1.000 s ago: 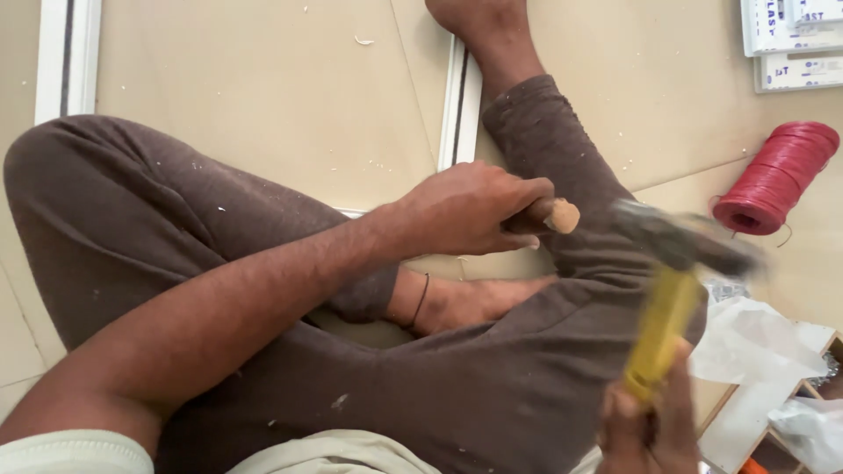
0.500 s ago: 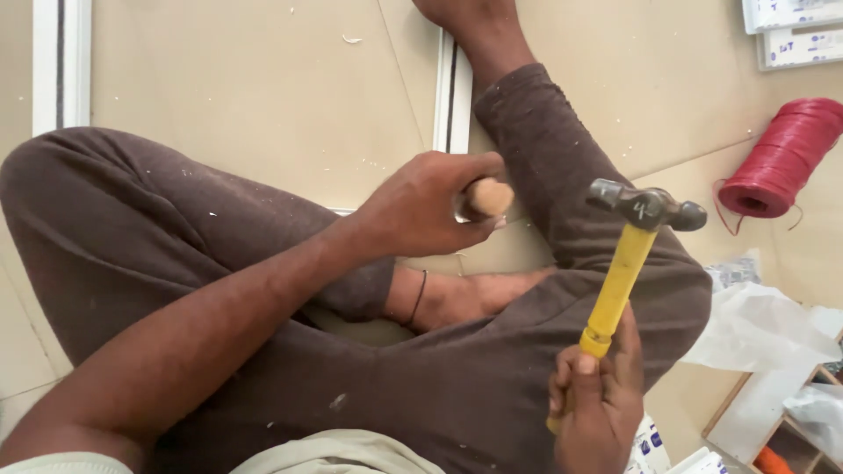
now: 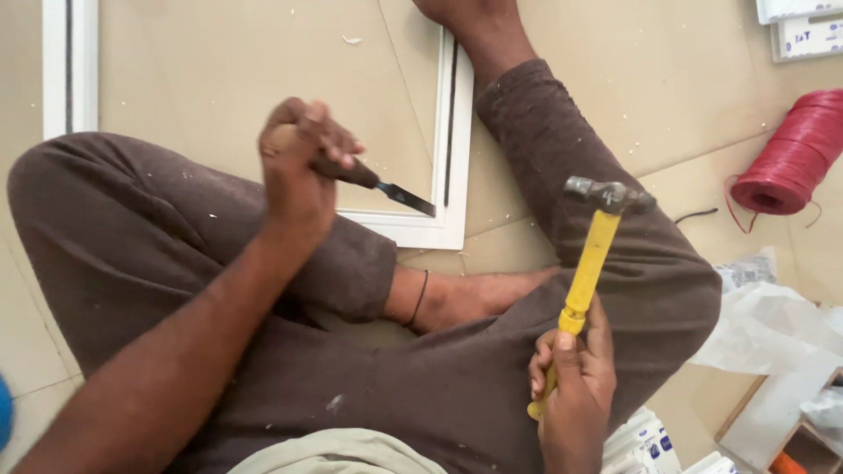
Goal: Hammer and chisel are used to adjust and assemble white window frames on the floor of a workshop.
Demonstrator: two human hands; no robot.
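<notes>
My left hand grips a chisel by its dark wooden handle. The metal blade slants down to the right, its tip at the inner edge of a white frame corner lying on the beige floor. My right hand holds a hammer by the bottom of its yellow handle. The grey metal head is raised upright over my right knee, apart from the chisel. I sit cross-legged in dark brown trousers, one bare foot tucked under my leg.
A red spool of string lies on the floor at the right. White plastic wrapping and small boxes sit along the right side. Another white frame strip runs along the upper left.
My left hand has moved left and turned, so the chisel blade now shows against the frame corner. The hammer stays raised in my right hand, shifted slightly.
</notes>
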